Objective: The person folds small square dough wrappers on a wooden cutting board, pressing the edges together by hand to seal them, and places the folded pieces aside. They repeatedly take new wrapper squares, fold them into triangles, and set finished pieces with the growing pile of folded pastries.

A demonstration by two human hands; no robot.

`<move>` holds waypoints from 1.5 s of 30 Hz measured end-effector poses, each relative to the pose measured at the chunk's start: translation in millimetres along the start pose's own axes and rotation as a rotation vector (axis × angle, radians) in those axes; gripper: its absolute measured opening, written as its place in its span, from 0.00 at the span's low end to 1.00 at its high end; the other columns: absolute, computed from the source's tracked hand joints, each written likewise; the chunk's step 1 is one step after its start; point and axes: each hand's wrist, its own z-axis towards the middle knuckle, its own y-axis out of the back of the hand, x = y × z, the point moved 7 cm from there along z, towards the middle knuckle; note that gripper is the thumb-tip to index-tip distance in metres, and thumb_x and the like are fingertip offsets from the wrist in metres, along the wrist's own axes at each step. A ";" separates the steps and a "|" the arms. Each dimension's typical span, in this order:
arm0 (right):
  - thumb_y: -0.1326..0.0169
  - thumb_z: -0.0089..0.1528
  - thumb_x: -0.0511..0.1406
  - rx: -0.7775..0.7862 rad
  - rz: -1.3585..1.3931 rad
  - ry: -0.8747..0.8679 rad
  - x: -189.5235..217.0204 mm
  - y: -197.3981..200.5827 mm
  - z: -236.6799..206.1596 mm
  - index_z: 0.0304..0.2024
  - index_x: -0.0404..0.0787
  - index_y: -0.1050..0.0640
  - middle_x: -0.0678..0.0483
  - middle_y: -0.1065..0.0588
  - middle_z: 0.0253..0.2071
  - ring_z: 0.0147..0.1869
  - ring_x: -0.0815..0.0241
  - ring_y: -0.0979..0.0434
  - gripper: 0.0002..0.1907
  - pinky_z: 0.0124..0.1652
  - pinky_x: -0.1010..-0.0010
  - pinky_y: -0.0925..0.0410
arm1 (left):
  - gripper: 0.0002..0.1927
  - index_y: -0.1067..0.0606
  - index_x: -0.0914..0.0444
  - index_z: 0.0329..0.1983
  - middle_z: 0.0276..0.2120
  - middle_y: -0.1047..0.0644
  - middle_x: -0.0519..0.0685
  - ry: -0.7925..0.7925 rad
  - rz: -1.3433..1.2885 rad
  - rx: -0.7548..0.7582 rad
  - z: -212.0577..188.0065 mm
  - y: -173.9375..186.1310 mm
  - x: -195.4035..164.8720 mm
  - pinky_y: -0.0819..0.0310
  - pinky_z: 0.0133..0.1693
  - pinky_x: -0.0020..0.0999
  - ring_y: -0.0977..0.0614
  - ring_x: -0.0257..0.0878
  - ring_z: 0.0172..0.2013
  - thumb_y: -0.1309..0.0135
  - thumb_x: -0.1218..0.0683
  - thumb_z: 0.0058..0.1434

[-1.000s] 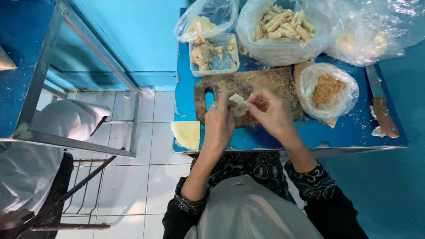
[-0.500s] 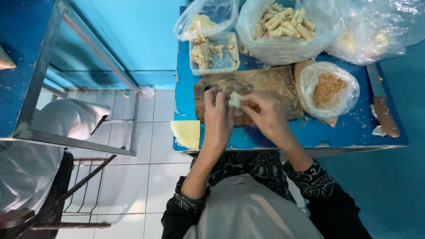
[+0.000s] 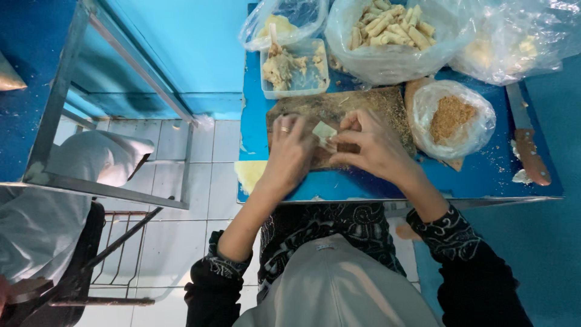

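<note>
Folding the pale wrapper (image 3: 324,131) over the wooden board (image 3: 339,115) at frame centre, my left hand (image 3: 289,151) and right hand (image 3: 372,145) both pinch it. I judge firm, even fingertip pressure keeps the fold tight.

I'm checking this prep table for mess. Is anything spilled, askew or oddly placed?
Crumbs are scattered over the wooden board and the blue table beside the crumb bag. A knife lies near the table's right edge with a pale scrap by it. A pale sheet overhangs the left edge. Both hands fold a wrapper.

Rough wooden board (image 3: 363,106), glossy plastic bags (image 3: 387,60)
</note>
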 end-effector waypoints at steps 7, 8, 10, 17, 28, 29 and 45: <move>0.31 0.55 0.45 -0.033 0.064 -0.159 -47.0 -22.9 10.9 0.35 0.47 0.13 0.50 0.30 0.46 0.55 0.47 0.32 0.12 0.54 0.55 0.36 | 0.16 0.22 0.64 0.49 0.54 0.29 0.57 0.165 -0.157 -0.155 -0.4 -3.9 10.8 0.40 0.58 0.53 0.31 0.58 0.55 0.39 0.58 0.57; 0.31 0.54 0.46 -0.013 0.063 -0.211 -53.6 -27.3 11.4 0.34 0.48 0.13 0.50 0.31 0.45 0.55 0.46 0.33 0.12 0.55 0.54 0.37 | 0.14 0.22 0.62 0.47 0.53 0.28 0.55 0.221 -0.188 -0.149 2.5 -8.6 14.5 0.39 0.56 0.52 0.30 0.57 0.55 0.38 0.58 0.57; 0.30 0.52 0.46 0.009 0.051 -0.279 -60.3 -34.1 11.8 0.33 0.49 0.13 0.50 0.31 0.47 0.56 0.45 0.34 0.12 0.55 0.51 0.39 | 0.12 0.21 0.61 0.42 0.51 0.27 0.55 0.318 -0.218 -0.139 4.9 -13.6 22.5 0.38 0.54 0.51 0.30 0.56 0.53 0.37 0.58 0.54; 0.30 0.54 0.46 -0.070 -0.027 -0.211 -41.0 -20.4 5.3 0.36 0.54 0.14 0.52 0.33 0.52 0.58 0.47 0.36 0.10 0.57 0.52 0.40 | 0.07 0.21 0.62 0.36 0.53 0.28 0.55 0.207 -0.159 -0.148 4.1 -2.5 12.6 0.39 0.57 0.52 0.30 0.56 0.55 0.39 0.60 0.54; 0.32 0.56 0.48 0.014 -0.094 -0.275 -50.5 -24.4 10.0 0.33 0.54 0.13 0.53 0.33 0.53 0.58 0.47 0.39 0.10 0.56 0.51 0.43 | 0.11 0.19 0.60 0.41 0.52 0.28 0.54 0.249 -0.141 -0.069 7.0 -25.0 33.4 0.45 0.59 0.59 0.32 0.56 0.57 0.36 0.55 0.55; 0.32 0.55 0.48 0.033 -0.059 -0.317 -56.9 -27.9 12.2 0.32 0.54 0.13 0.53 0.33 0.52 0.59 0.47 0.39 0.10 0.57 0.50 0.44 | 0.10 0.18 0.59 0.38 0.51 0.27 0.54 0.314 -0.167 -0.035 8.7 -31.9 39.9 0.44 0.57 0.57 0.32 0.56 0.56 0.35 0.55 0.53; 0.34 0.60 0.47 -0.074 -0.159 -0.186 -28.6 -15.7 4.8 0.38 0.53 0.14 0.53 0.33 0.54 0.59 0.47 0.37 0.09 0.55 0.51 0.41 | 0.09 0.22 0.63 0.40 0.56 0.30 0.57 0.106 0.066 -0.109 7.7 -6.9 9.3 0.49 0.63 0.66 0.32 0.56 0.59 0.42 0.56 0.57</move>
